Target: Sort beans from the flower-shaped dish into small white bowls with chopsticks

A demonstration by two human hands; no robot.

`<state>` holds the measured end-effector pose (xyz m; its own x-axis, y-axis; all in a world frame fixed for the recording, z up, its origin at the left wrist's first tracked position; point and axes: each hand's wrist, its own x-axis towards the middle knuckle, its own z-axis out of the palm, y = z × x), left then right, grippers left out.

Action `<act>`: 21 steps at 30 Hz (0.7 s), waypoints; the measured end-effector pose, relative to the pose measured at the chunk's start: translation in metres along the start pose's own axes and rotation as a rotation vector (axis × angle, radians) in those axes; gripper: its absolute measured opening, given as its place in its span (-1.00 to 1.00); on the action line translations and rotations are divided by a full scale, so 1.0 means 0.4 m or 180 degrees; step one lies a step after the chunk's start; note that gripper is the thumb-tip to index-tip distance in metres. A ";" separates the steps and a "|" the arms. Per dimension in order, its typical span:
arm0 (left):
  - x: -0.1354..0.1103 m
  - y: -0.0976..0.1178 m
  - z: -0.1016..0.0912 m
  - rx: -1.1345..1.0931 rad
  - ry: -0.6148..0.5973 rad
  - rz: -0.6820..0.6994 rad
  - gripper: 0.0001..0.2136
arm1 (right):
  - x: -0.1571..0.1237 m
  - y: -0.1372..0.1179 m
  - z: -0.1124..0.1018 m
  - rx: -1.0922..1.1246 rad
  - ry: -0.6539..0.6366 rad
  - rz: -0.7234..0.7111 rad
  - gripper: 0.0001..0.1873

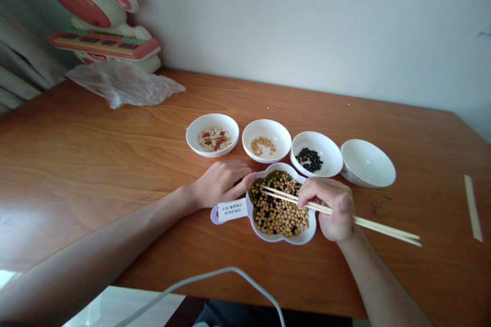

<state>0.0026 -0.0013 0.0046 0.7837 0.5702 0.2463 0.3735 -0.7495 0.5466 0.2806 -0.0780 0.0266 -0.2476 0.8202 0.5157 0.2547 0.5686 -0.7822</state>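
In front of me sits a lilac, flower-shaped dish (311, 232) with a labelled handle. It holds mixed yellow soybeans (287, 214), black beans and small green beans. My left hand (222, 184) is at its left rim, thumb on the edge and fingers behind it. My right hand (333, 207) is closed on a pair of chopsticks (383, 229). Their tips lie among the beans at the dish's upper left; whether a bean is between them I cannot tell.
Behind the dish stand white bowls: one with peanuts (215, 138), one with soybeans (263, 145), one with black beans (310, 160), and an empty bowl (368, 163). A plastic bag (126, 84) and toy keyboard (103, 43) are back left. A cable (207, 275) crosses the front edge.
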 end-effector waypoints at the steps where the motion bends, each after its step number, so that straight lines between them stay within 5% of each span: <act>1: 0.000 0.000 0.000 0.0000 -0.0002 0.0001 -0.58 | 0.000 0.000 0.000 -0.0003 -0.0002 0.0001 -0.16; 21: -0.001 0.000 -0.002 0.0013 -0.0030 -0.0014 -0.58 | 0.000 -0.003 -0.004 0.0108 0.0005 0.0163 -0.15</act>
<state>0.0017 -0.0013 0.0049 0.7866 0.5704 0.2363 0.3791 -0.7483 0.5443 0.2819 -0.0788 0.0281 -0.2335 0.8483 0.4752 0.2351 0.5235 -0.8189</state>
